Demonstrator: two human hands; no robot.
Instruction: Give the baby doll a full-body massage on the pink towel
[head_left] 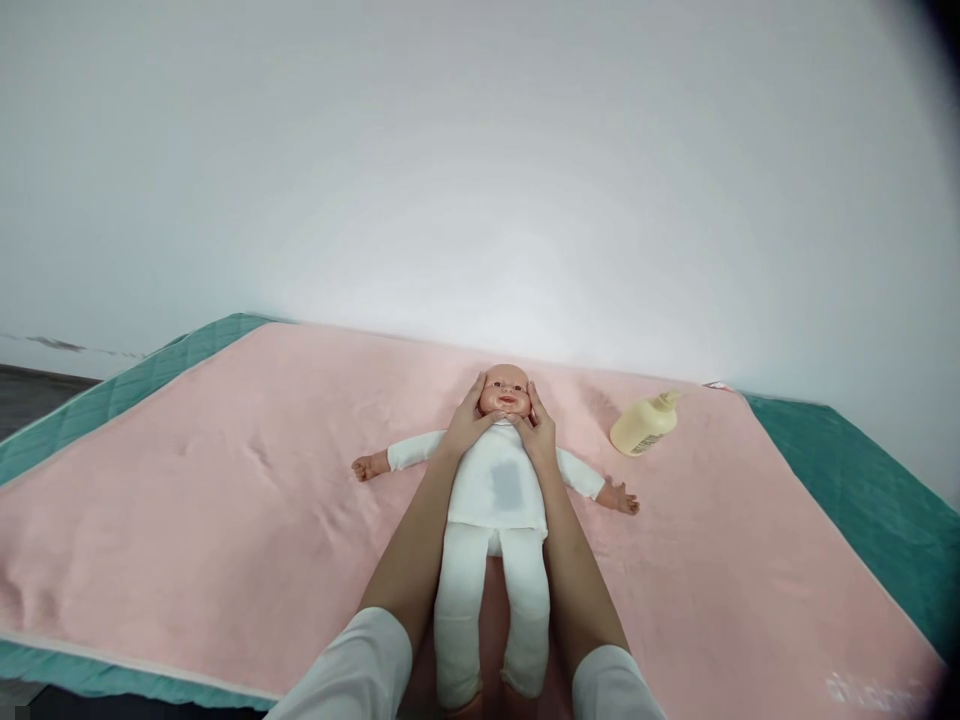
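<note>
A baby doll [469, 490] in a white top and white trousers lies on its back, head away from me and arms stretched out to both sides. Against one side of its head and jaw rests my left hand [469, 420], fingers along the cheek and thumb near the chin. My right hand [538, 425] cups the opposite side the same way, so the head sits between my two palms. Both thumbs come close together under the chin. The fingertips behind the head are partly hidden. A grey patch marks the front of the doll's top.
A pale yellow pump bottle [643, 427] lies tilted beyond the doll's arm on the right. Under everything spreads a pink blanket [225, 500] over a green quilted cover [862, 470]. A white wall [480, 180] rises behind the far edge.
</note>
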